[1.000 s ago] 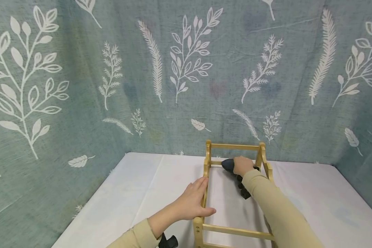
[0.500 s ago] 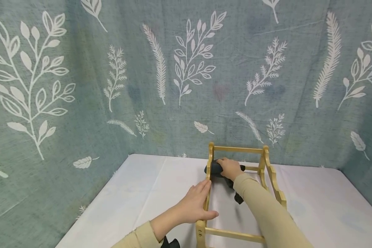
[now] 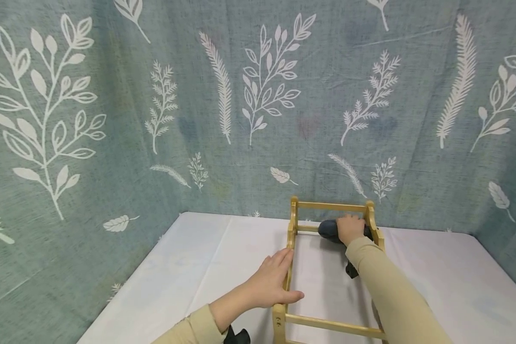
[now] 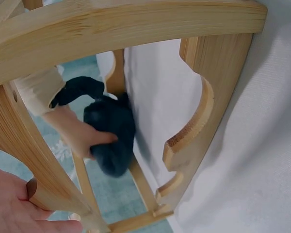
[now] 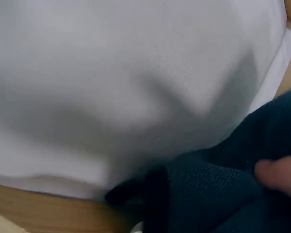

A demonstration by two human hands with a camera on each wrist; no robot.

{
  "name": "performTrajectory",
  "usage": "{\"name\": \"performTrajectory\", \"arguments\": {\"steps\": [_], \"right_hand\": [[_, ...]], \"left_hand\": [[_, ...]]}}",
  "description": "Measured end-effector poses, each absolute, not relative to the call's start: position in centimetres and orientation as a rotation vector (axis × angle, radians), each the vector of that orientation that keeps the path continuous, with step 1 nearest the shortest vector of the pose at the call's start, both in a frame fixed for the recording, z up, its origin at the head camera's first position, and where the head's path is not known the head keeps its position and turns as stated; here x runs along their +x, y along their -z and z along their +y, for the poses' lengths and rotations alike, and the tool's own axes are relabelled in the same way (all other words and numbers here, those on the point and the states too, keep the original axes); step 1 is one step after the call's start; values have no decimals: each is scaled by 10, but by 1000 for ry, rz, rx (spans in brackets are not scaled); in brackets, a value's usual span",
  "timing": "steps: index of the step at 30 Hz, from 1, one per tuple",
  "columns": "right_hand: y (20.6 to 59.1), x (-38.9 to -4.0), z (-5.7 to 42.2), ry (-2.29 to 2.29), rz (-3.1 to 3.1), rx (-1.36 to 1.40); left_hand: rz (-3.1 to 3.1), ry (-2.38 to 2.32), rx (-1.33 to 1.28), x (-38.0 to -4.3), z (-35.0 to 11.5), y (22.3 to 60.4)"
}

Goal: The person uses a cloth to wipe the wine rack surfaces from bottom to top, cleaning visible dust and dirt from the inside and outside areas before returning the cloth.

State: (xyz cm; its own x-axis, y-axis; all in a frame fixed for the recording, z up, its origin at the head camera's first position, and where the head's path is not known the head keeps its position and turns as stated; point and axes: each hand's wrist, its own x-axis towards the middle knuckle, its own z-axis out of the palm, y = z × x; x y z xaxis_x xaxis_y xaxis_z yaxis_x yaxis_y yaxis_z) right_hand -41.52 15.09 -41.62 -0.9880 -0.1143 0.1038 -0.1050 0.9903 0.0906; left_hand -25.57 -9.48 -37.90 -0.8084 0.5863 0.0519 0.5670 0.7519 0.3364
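Note:
My left hand [image 3: 270,282] rests on the left side of a light wooden rack [image 3: 333,327], fingers fairly straight along the rail and thumb out over the inside. At the rack's far end, my right hand [image 3: 350,228] grips a bunched dark blue cloth [image 3: 328,231]. In the left wrist view the cloth [image 4: 115,145] bulges below the right thumb, inside the frame near a low rail. Close up in the right wrist view, the cloth [image 5: 208,194] looks soft and fuzzy, with a thumb pressing into it. Its palm side is hidden.
The rack stands on a table with a white cover [image 3: 206,258]. Wavy cut-outs [image 4: 194,126] line its side board. Green leaf-printed fabric [image 3: 223,167] hangs behind and at the sides. Black wrist devices [image 3: 238,336] sit at both wrists.
My right hand first carried the cloth left to the rack's left side, then back right toward its right side. My left hand has stayed on the left rail.

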Motion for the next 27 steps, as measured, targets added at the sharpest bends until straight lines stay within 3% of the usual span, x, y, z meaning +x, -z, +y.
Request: {"name": "performTrajectory", "arguments": {"steps": [5,18,27], "right_hand": [[418,-414,156,195,-3035,133],[394,-414,125,-554,-2654,699],[382,-413,130,-879,-2491,562]], "left_hand": [[2876,-539,940,-255,-95,380],[2865,-545,940,-257,-95,381],[2862,-538,942,-259,-94,381]]}}
